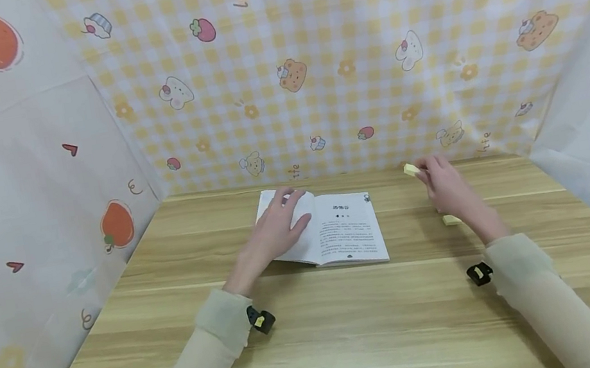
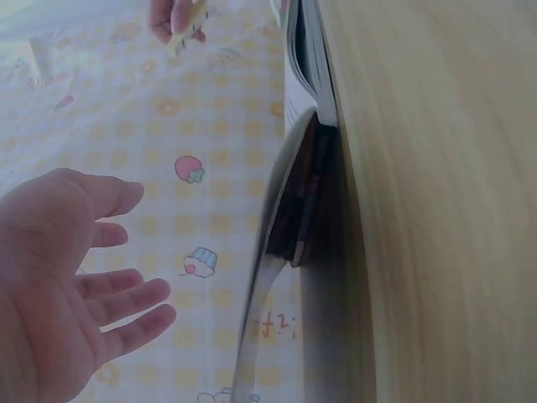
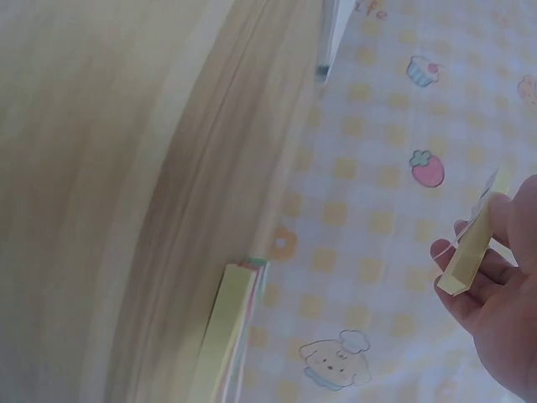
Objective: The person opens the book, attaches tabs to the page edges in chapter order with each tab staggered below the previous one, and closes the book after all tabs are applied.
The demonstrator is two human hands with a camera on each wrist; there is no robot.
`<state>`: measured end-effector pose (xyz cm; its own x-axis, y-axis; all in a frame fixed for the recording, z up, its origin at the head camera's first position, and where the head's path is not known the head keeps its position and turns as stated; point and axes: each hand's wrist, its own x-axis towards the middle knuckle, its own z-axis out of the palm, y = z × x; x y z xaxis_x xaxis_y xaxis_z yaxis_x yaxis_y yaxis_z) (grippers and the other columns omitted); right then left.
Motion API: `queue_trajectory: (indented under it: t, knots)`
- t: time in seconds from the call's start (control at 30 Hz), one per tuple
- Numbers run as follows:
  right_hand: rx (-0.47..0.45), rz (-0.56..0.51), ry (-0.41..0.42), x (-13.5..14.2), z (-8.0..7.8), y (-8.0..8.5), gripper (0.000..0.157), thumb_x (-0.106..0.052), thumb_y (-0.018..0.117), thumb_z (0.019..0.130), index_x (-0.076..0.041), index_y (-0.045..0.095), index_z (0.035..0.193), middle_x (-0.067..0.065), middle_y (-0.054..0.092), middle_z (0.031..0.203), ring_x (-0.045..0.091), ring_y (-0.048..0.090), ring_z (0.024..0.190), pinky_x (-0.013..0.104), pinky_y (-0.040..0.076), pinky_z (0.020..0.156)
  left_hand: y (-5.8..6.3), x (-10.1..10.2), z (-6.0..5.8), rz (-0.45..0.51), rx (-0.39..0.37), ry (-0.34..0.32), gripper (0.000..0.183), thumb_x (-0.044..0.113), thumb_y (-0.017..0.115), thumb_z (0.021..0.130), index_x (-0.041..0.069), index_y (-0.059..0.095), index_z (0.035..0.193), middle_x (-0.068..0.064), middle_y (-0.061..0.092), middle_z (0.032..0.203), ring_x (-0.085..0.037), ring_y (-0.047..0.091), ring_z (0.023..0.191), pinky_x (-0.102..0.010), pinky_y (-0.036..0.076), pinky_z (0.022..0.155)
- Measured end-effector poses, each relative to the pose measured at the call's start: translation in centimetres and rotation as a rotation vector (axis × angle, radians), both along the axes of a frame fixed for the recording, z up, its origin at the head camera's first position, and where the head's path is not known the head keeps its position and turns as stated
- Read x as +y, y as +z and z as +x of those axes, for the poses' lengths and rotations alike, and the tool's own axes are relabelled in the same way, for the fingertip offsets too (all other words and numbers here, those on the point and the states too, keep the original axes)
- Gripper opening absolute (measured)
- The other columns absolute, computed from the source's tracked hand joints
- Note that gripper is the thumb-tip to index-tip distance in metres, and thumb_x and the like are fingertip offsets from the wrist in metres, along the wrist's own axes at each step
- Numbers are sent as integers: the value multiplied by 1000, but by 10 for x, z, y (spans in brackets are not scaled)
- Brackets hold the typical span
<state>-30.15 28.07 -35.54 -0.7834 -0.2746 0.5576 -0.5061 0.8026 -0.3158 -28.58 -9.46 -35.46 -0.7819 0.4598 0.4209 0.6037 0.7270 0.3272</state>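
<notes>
An open book (image 1: pixel 348 230) lies on the wooden table, its right page showing a printed heading and lines of text. Over the left page is my left hand (image 1: pixel 278 229), fingers spread and gently bent; in the left wrist view a gap separates this hand from the raised edge of the left-side pages (image 2: pixel 273 201). To the right of the book, my right hand (image 1: pixel 448 187) holds a small pale yellow pad (image 3: pixel 471 256), like sticky notes, between thumb and fingers above the table. A layered pad stack (image 3: pixel 222 327), yellow with pink and green edges, lies below that hand.
The wooden table (image 1: pixel 343 332) meets a checked cloth backdrop (image 1: pixel 273 122) just behind the book. White printed sheeting (image 1: pixel 38 188) hangs at the left side. Each wrist wears a small black camera (image 1: pixel 262 320).
</notes>
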Motion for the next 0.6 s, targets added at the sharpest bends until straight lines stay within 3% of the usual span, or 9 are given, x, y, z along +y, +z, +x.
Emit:
queue_trajectory:
  t: [0.27, 0.6]
  knots:
    - [111, 20, 76, -20, 8, 7, 20, 2, 53, 102, 15, 54, 117, 29, 56, 105, 44, 58, 94, 55, 53, 82, 6, 7, 9, 40, -14, -42, 48, 29, 60, 103, 9, 49, 145, -13, 47, 142, -30, 54, 125, -45, 51, 96]
    - [222, 35, 149, -45, 18, 17, 20, 6, 59, 97, 13, 56, 116, 24, 56, 102, 34, 57, 83, 46, 53, 73, 13, 13, 16, 80, -18, -64, 48, 32, 58, 104, 11, 49, 146, -11, 45, 146, -28, 56, 125, -45, 54, 91]
